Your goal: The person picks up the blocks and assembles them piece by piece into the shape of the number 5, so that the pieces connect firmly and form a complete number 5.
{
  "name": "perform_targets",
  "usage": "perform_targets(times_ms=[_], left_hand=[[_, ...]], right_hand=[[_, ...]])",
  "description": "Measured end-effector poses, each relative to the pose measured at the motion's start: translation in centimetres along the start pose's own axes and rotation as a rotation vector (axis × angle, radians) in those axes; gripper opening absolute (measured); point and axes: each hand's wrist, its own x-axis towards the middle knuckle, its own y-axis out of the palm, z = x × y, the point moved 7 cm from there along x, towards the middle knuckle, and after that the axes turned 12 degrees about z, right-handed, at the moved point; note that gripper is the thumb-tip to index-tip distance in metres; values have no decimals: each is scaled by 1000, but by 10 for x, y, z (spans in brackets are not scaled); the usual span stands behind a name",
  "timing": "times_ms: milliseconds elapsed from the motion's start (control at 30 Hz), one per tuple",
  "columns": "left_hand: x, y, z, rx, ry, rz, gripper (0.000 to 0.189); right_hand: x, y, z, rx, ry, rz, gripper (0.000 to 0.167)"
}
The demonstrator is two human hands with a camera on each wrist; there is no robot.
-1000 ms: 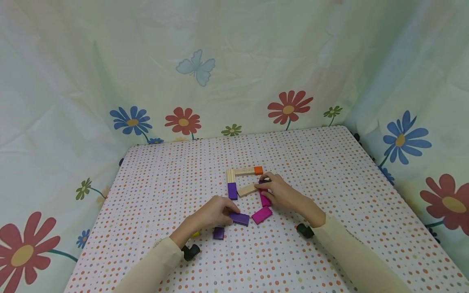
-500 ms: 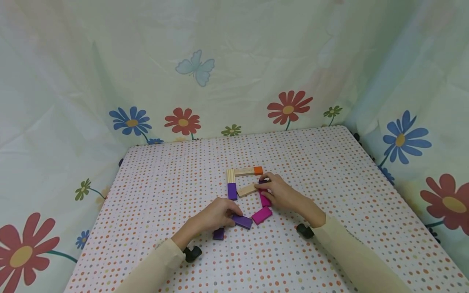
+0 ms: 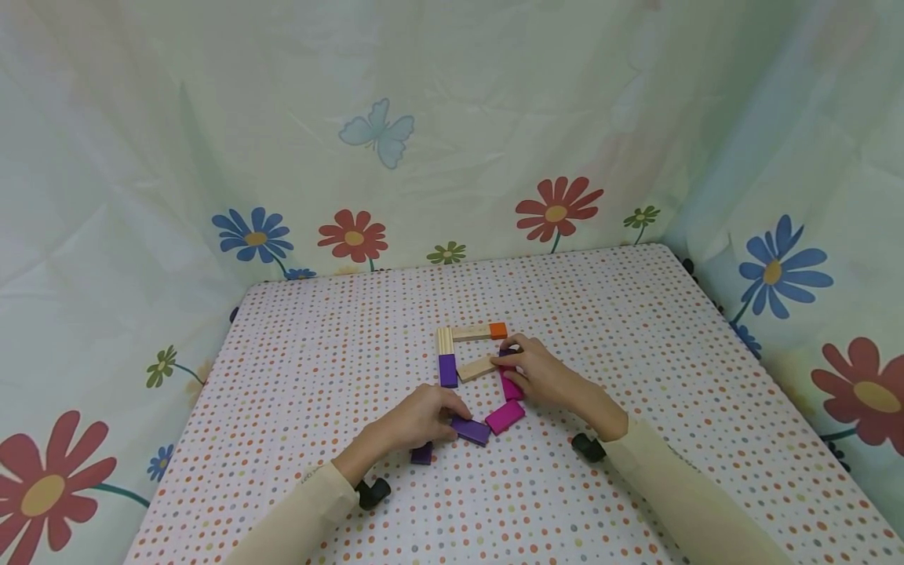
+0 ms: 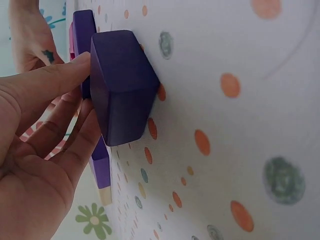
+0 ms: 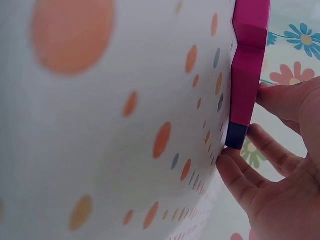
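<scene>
My left hand (image 3: 424, 417) pinches one end of a purple block (image 3: 473, 432) lying on the table; in the left wrist view this purple block (image 4: 84, 24) is partly behind the fingers. A second purple block (image 3: 421, 455) lies under that hand, close to the wrist camera. My right hand (image 3: 540, 370) has thumb and fingers around a magenta block (image 3: 512, 386) and the dark blue block (image 3: 507, 352) at its far end. In the right wrist view the thumb touches the magenta block (image 5: 245, 90) and fingers meet the dark blue block (image 5: 236, 135). Another magenta block (image 3: 504, 417) lies between the hands.
Behind the hands, plain wooden blocks (image 3: 444, 340) adjoin a violet block (image 3: 448, 371). A wooden strip (image 3: 471, 333) runs to an orange block (image 3: 497, 330). One slanted wooden block (image 3: 476, 368) lies inside the outline. A dotted cloth (image 3: 339, 337) covers the table.
My left hand has slid the purple block a little right and toward me, up close to the loose magenta block. The right hand has stayed in place.
</scene>
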Motion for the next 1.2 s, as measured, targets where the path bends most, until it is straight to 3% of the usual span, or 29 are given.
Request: perform_targets(times_ms=[400,533,700,900,1200], left_hand=[[0,2,-3,-4,16,1,28],[1,0,-13,31,21,-21,32],[11,-1,-26,103,10,-75,31],[27,5,-30,236,-32,-108,33],[37,14,-32,226,-80,-85,29]], right_hand=[[0,0,0,2,0,0,35],[0,0,1,3,-3,-3,35],[-1,-1,1,3,-2,-11,34],[-2,-1,2,11,-7,-11,34],[-4,-2,3,16,-13,-18,35]])
